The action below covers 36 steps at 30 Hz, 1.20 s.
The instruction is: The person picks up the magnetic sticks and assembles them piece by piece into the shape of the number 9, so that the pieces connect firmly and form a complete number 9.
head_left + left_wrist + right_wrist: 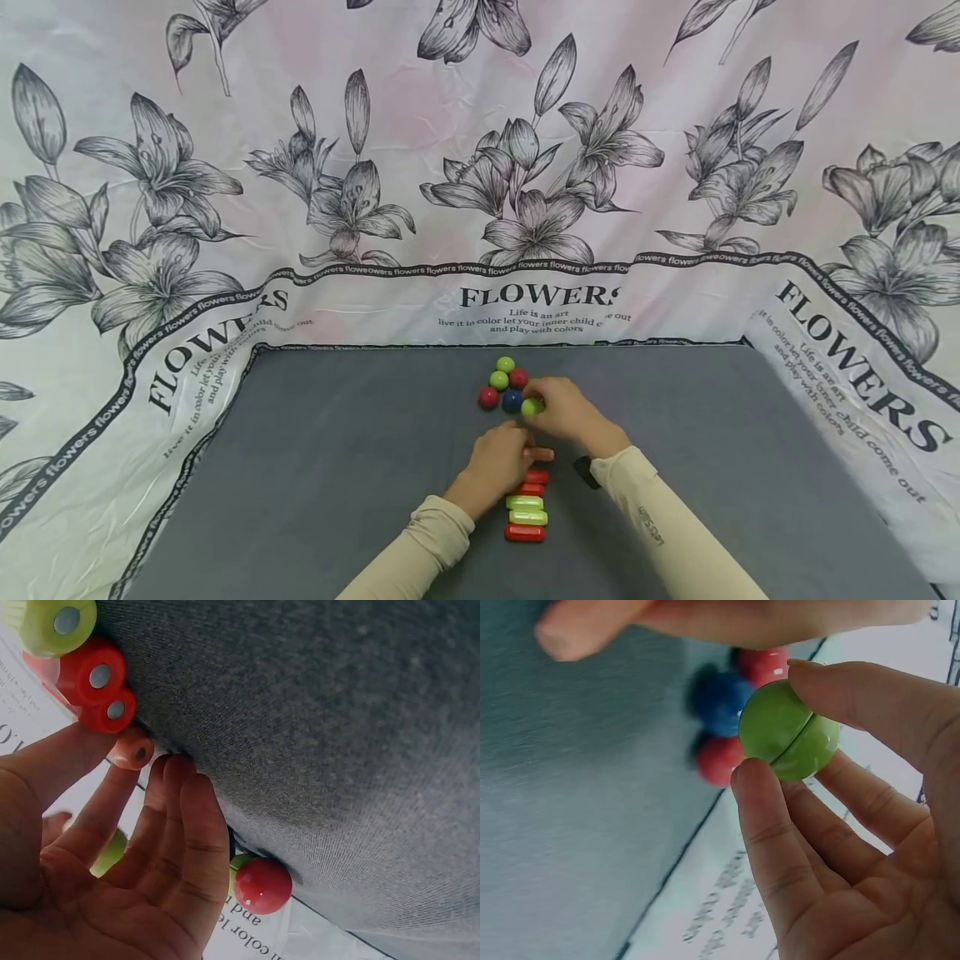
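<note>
My right hand (567, 412) pinches a glossy green ball (787, 731) between thumb and fingertips; a seam runs across it. Beside that ball lie a blue ball (512, 402) and a red ball (488, 397), with another red ball (518, 378) just behind. My left hand (495, 462) is nearer the front, thumb and index finger at either side of a short orange rod (133, 748), pinching it. Grey discs show on the rod ends in the left wrist view. The thumb tip overlaps the nearest red rod (112, 711) there.
Red rods and yellow-green rods (527, 503) lie in a column on the grey tabletop (337, 450), in front of the left hand. Two more green balls (499, 381) are at the back of the ball group. A flower-printed cloth (375, 308) borders the table's back and sides.
</note>
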{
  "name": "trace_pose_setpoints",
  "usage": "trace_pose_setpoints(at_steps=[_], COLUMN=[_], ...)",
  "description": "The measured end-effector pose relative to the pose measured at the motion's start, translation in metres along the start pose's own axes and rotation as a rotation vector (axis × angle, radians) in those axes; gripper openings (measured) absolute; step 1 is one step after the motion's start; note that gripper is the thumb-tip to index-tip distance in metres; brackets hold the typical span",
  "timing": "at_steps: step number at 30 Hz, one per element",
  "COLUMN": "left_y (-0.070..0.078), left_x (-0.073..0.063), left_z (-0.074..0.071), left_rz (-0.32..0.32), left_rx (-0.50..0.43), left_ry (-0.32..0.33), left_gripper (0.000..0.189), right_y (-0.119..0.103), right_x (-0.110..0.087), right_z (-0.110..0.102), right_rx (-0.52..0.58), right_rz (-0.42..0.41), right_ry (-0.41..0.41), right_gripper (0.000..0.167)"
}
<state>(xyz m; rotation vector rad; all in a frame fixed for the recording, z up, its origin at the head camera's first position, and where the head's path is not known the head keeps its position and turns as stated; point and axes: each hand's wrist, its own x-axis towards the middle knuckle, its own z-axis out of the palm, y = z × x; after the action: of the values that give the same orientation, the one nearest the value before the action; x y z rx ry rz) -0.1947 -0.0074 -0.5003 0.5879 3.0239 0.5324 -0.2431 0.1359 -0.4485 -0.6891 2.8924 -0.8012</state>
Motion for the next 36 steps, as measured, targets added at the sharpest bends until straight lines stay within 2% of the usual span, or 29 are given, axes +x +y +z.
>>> trace_pose_setpoints(at_steps=[7,17,24,36], left_y=[-0.002,-0.007,-0.012,-0.013], left_x=[0.000,-0.002,-0.004,-0.006], left_z=[-0.002,-0.005,-0.008,-0.008], left_rz=[0.002,-0.038,-0.024,0.002], left_rx=[0.020,-0.004,-0.006,-0.030], left_ry=[0.014,-0.014,0.015,0.023], left_gripper=[0.012,0.005,0.008,0.009], right_y=[0.020,0.038,0.040,0.036], right_x=[-0.017,-0.030,-0.034,-0.036], right_z=[0.006,0.009,0.016,0.022], right_rx=[0.031,0.029,0.044,0.067], right_rz=[0.074,0.095,0.091,0.071], right_ry=[-0.017,0.017,0.005,-0.008], right_gripper=[0.028,0.029,0.027,0.022])
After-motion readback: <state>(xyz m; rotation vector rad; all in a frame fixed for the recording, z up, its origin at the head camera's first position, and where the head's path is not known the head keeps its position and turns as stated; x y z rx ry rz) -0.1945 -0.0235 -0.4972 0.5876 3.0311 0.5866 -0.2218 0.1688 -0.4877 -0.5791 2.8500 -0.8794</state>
